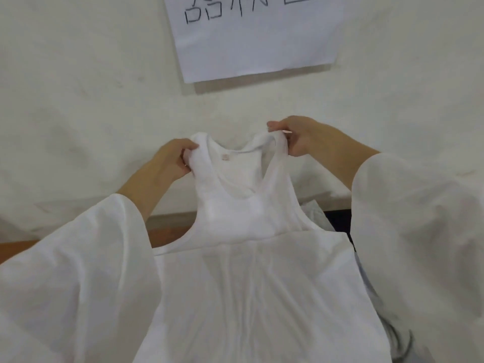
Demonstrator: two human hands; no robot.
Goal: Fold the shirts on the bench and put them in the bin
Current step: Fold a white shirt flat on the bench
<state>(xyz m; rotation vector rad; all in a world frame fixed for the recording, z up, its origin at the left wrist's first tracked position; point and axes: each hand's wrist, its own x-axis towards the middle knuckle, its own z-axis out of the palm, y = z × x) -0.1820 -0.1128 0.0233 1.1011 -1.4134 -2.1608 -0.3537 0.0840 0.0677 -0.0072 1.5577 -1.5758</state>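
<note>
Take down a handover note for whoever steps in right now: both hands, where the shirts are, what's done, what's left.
Left hand grips the white tank top by one shoulder strap; right hand grips the other.
The top hangs unfolded, held up over the bench.
More clothes lie on the bench to the right.
Bin not in view.
Done: no fold yet on this top.
Left: fold it, bin it, then the rest.

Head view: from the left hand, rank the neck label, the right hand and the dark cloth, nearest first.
1. Neck label, inside the top, just right of the left hand.
2. Right hand, holding the top's far side.
3. Dark cloth, low right, past the top's edge.
</note>
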